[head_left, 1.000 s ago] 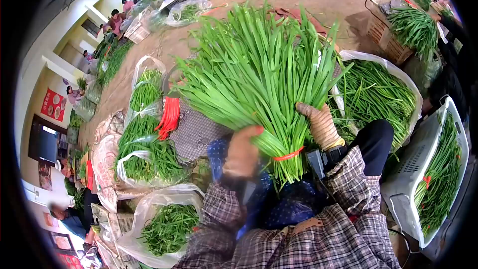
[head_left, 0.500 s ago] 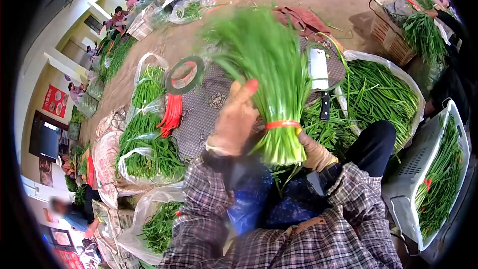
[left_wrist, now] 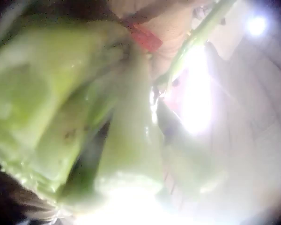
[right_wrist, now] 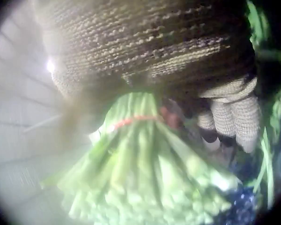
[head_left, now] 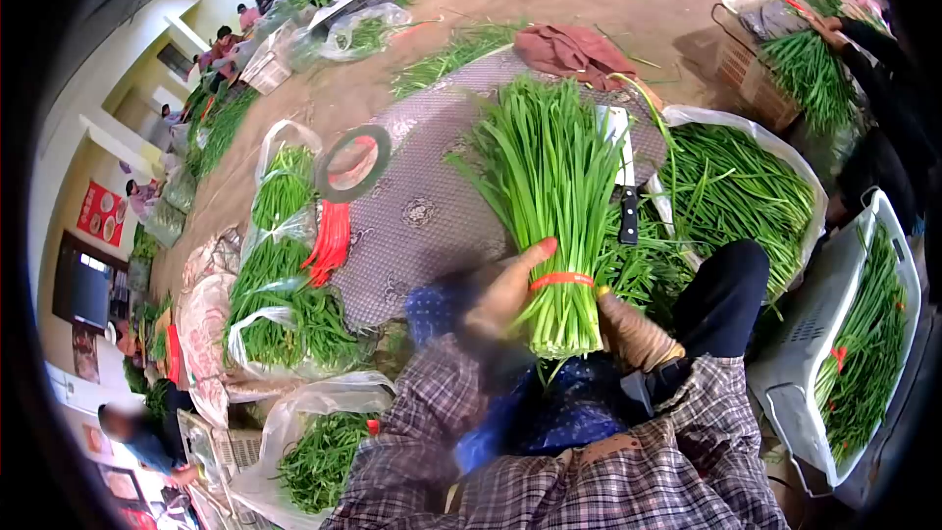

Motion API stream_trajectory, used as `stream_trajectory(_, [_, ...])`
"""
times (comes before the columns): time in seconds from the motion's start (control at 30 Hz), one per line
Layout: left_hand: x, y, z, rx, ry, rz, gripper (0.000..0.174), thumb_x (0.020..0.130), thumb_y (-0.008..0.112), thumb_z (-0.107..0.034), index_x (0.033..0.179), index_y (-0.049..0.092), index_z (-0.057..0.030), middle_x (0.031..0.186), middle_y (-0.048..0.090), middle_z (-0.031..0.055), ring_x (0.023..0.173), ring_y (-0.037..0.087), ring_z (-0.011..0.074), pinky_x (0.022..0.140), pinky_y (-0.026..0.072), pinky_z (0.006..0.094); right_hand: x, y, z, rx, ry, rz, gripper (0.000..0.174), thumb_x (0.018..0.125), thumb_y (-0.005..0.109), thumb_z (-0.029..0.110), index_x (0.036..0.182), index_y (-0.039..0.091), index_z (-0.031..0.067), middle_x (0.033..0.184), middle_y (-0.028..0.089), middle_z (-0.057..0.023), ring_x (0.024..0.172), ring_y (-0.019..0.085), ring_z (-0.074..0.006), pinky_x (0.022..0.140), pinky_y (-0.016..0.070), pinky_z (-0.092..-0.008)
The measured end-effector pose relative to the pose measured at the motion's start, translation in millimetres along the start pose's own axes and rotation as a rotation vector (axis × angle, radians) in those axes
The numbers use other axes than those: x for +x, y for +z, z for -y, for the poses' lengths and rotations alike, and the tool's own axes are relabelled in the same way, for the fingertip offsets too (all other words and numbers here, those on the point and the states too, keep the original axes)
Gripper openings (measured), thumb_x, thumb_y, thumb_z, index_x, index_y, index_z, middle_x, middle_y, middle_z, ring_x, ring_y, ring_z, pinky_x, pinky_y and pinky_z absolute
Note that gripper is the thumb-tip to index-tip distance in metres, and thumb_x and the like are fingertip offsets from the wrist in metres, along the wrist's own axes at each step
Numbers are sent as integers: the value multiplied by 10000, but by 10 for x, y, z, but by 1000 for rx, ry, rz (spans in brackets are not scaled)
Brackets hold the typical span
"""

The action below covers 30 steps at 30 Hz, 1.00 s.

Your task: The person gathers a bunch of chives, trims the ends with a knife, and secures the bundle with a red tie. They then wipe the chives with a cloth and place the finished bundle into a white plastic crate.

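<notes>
Lying in the middle, the big gray mat [head_left: 417, 167] has dots and flower shapes on it. To the right of the mat sits a white plastic crate [head_left: 793, 329] full of green chives, some with red ties. A tan crate [head_left: 751, 81] is off past the mat's far right side, with more greens in it. A clear bag [head_left: 751, 120] of loose chives is just beside the mat's right edge. Another clear bag [head_left: 263, 316], with bunches inside, is on its left. A smaller heap fills a bag [head_left: 324, 395] at its near left.

The bunch of chives [head_left: 549, 177] is over the mat's near right part, cut ends toward the person. The left hand [head_left: 505, 294] and gloved right hand [head_left: 638, 334] grip it, open only as wide as the stalks. Some fingers are hidden.

A knife [head_left: 629, 214] lies by the mat's right side. Red ties [head_left: 332, 236] lie at its left side. The red band [head_left: 561, 278] is around the stalks, so they seem bound as one.
</notes>
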<state>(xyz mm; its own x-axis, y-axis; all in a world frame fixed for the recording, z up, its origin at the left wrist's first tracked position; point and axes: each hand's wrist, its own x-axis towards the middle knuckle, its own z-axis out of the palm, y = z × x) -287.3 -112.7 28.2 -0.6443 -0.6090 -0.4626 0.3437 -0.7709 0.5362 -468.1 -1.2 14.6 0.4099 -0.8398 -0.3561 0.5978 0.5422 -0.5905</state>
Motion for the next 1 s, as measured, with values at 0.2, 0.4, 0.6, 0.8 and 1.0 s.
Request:
stream_trajectory(0.2, [-137, 261, 45, 118, 153, 36, 467, 959, 605, -199, 1368, 472, -17, 1241, 617, 151, 1046, 652, 255, 848, 597, 418, 64, 169, 520, -568, -614, -509, 600, 869, 740, 91, 1371, 449, -60, 932, 596, -18, 836, 560, -100, 771, 495, -233])
stream_trajectory(0.4, [-29, 190, 97, 318, 430, 7, 476, 924, 646, -135, 1356, 479, -27, 1197, 624, 110, 1007, 666, 223, 808, 602, 376, 432, 301, 963, -1420, -606, -577, 456, 728, 781, 383, 932, 681, -13, 848, 676, -229, 784, 654, -361, 721, 519, -410])
stream_trajectory(0.6, [36, 33, 32, 366, 446, -39, 497, 914, 686, -217, 1329, 499, -15, 1119, 668, 138, 903, 707, 242, 761, 619, 379, 484, 352, 911, -1056, -662, -494, 261, 876, 703, 216, 1016, 709, -5, 746, 684, -105, 655, 613, -138, 634, 508, -296])
stream_trajectory(0.8, [16, 68, -71, 148, 261, 26, 508, 939, 657, -303, 1328, 495, -21, 1156, 661, 144, 945, 696, 259, 806, 608, 405, 571, 463, 982, -634, -443, -377, 292, 908, 695, 231, 1069, 707, -13, 837, 718, -132, 735, 643, -152, 714, 526, -301])
stream_trajectory(1.0, [-50, 239, -138, 84, 350, 27, 548, 956, 626, -314, 1376, 462, -2, 1229, 630, 157, 1045, 663, 261, 917, 565, 402, 438, 679, 1046, -976, -833, -542, 337, 887, 683, 166, 1167, 643, -17, 823, 678, -133, 730, 629, -194, 687, 516, -333])
